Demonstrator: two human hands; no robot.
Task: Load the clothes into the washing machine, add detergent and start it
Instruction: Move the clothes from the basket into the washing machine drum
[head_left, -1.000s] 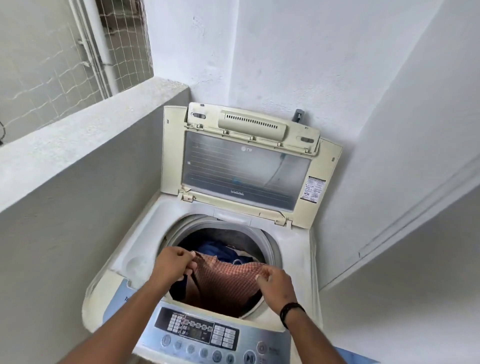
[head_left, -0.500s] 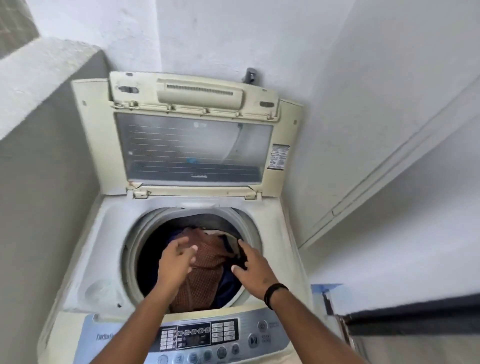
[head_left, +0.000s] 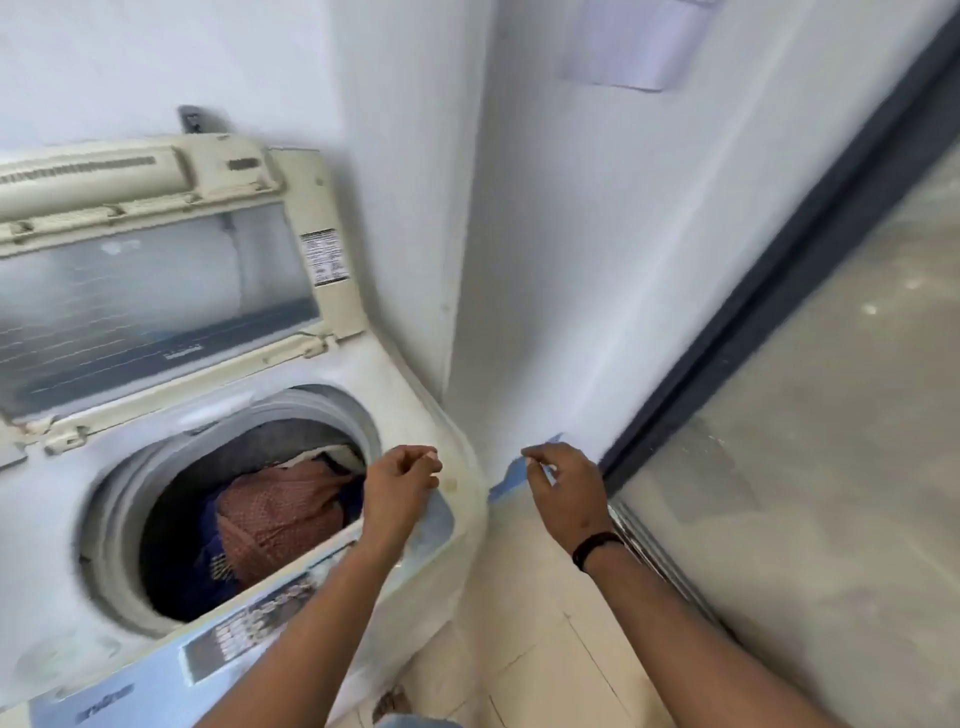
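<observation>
Left hand (head_left: 400, 486) loosely curled, holding nothing, over right rim of washing machine (head_left: 410, 395). Right hand (head_left: 563, 491) likewise loosely curled and empty, in front of a blue object (head_left: 511, 480) by the wall. Clothes (head_left: 275, 514) in drum left of both hands. Lid (head_left: 156, 270) raised behind; sticker (head_left: 324, 257) and panel (head_left: 249, 631) writing blurred, unreadable.

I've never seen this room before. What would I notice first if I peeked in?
First, the big cream washing machine on the left, its lid standing open and reddish checked cloth lying on dark blue clothes in the drum. Then two hands: the left hand over the machine's right edge, the right hand past it, over the floor by the white wall.
</observation>
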